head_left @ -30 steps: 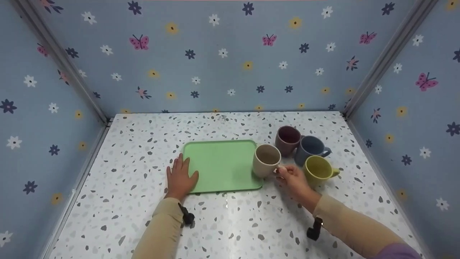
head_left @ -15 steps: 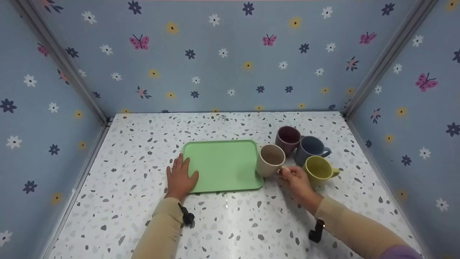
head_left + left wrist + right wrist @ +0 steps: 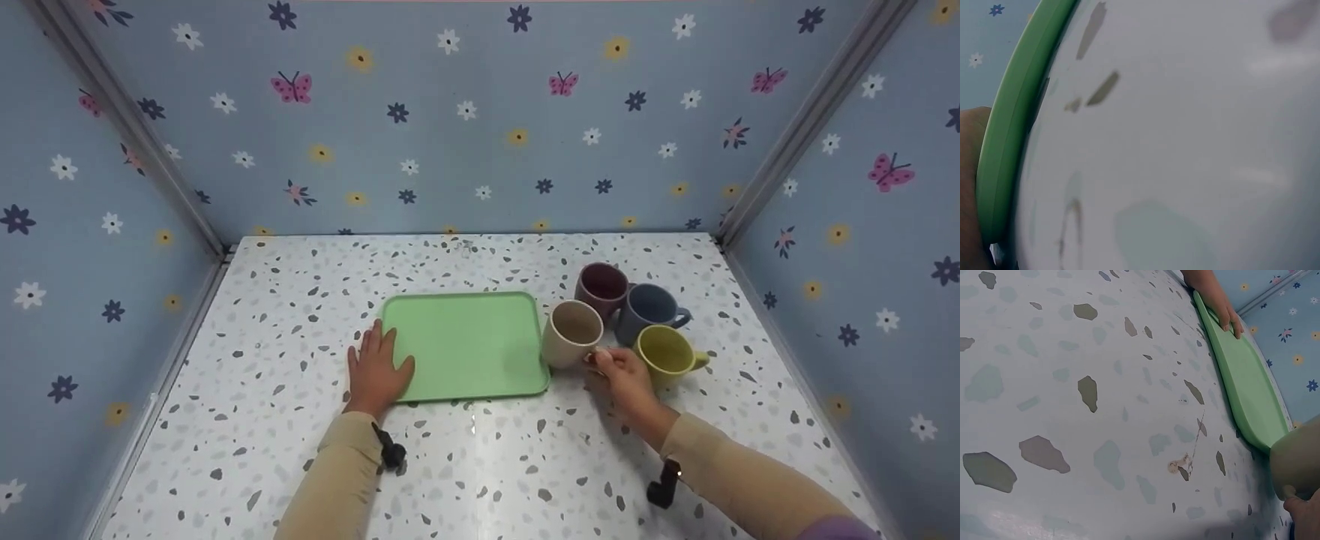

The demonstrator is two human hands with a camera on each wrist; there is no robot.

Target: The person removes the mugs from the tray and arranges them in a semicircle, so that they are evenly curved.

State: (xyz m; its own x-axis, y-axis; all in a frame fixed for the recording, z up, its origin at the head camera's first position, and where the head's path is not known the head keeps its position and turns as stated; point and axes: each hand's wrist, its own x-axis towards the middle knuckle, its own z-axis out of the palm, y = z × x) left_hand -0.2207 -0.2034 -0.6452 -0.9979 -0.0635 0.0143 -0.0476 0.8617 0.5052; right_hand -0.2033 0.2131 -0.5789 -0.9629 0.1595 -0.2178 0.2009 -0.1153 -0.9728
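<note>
A green tray [image 3: 465, 345] lies flat on the speckled table. My left hand [image 3: 377, 375] rests on the tray's left edge with its fingers spread. In the left wrist view the tray's rim [image 3: 1002, 152] runs beside part of that hand. My right hand [image 3: 624, 379] pinches the handle of a beige mug [image 3: 566, 346], which stands upright at the tray's right edge. From the right wrist view the mug [image 3: 1297, 458] appears close to the tray's near end; whether its base touches the table, I cannot tell.
Close to the beige mug, a maroon mug [image 3: 600, 294], a blue mug [image 3: 646, 313] and a yellow mug [image 3: 664, 354] stand grouped on the right. Flower-patterned walls [image 3: 480, 120] enclose the white speckled table [image 3: 480, 465] at the back and sides.
My right hand has moved the beige mug to the right, from over the tray's right side to its right edge. The left hand and the tray have stayed put.
</note>
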